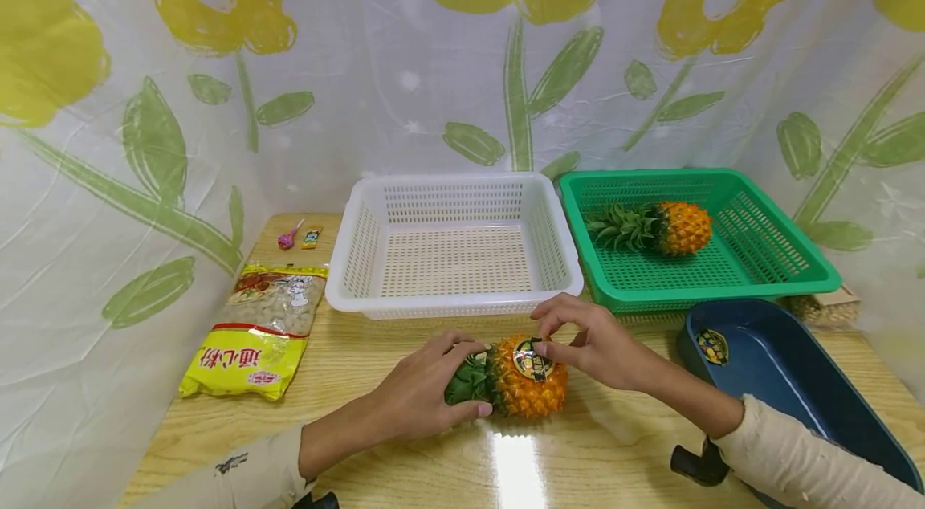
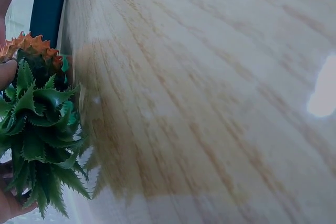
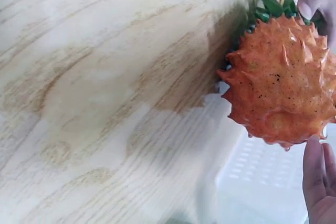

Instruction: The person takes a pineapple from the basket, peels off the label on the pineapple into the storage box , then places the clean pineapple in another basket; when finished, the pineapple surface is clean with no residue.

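A small orange pineapple [image 1: 533,397] lies on its side on the table, its green leaves [image 2: 44,135] toward the left. My left hand [image 1: 426,388] holds it round the leafy end, thumb on the near side and fingers on the far side. A round black-and-yellow sticker [image 1: 528,364] sits on top of the fruit. The thumb of my right hand [image 1: 588,340] presses at the sticker's right edge, while the index finger is bent above the far side. In the right wrist view, fingertips touch the bottom of the orange fruit [image 3: 281,82].
Behind stand a white basket [image 1: 455,304] and a green basket [image 1: 723,292] holding another pineapple [image 1: 682,228]. A blue basin [image 1: 795,397] with a similar sticker [image 1: 712,347] is at right. A pasta bag [image 1: 260,332], lollipop [image 1: 287,238] and small packet [image 1: 311,238] lie left.
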Demonstrator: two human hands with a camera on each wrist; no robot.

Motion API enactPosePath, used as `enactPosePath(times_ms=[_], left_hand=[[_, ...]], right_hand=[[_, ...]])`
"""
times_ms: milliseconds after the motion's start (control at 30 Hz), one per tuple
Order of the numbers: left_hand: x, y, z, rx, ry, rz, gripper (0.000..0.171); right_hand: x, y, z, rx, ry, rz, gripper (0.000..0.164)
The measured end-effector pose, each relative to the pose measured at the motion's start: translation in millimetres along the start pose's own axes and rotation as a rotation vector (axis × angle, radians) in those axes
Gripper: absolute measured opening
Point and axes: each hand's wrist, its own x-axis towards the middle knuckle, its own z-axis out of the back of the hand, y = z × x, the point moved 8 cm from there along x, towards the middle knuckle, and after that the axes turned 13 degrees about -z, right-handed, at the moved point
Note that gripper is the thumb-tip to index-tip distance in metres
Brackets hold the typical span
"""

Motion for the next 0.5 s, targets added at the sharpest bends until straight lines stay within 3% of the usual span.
enactPosePath(times_ms=[267, 500], left_hand=[[0.0, 0.9, 0.1, -0.013, 0.008, 0.010, 0.075], [-0.5, 1.0, 0.5, -0.009, 0.001, 0.000, 0.074]], right_hand=[[0, 13, 2, -0.011, 0.051, 0.014, 0.005], [-7, 34, 7, 0.014, 0.070, 0.092, 0.005]])
